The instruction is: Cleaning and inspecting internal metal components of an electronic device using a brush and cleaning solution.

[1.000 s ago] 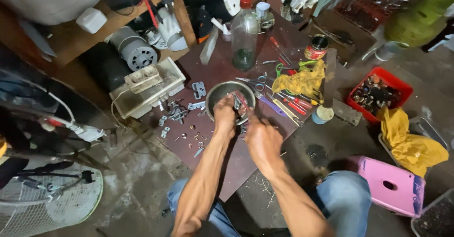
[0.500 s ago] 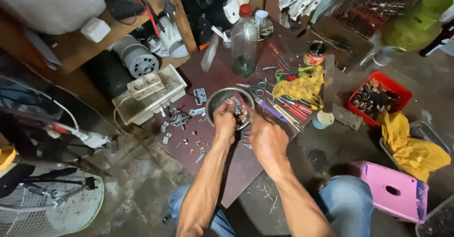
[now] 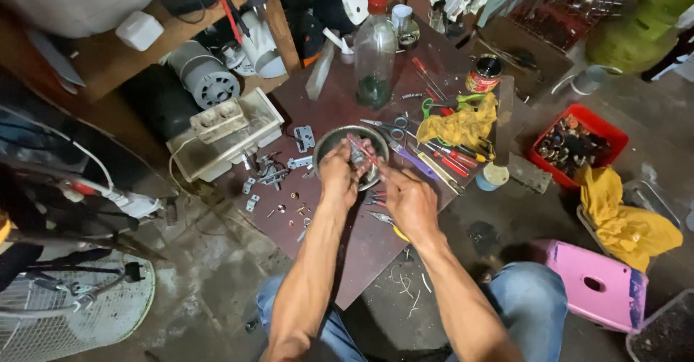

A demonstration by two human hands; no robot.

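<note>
While the left hand is gripping a small metal part over the metal bowl on the tabletop, the right hand is closing around a red-handled tool.

A round bowl of dull grey metal sits on the matt dark-brown wooden table. Beside it lie a crumpled yellow cloth, a clear glossy plastic bottle and a smooth pink plastic stool.

left hand: fingers curled, forearm extended | right hand: fingers bent, just beside left
</note>
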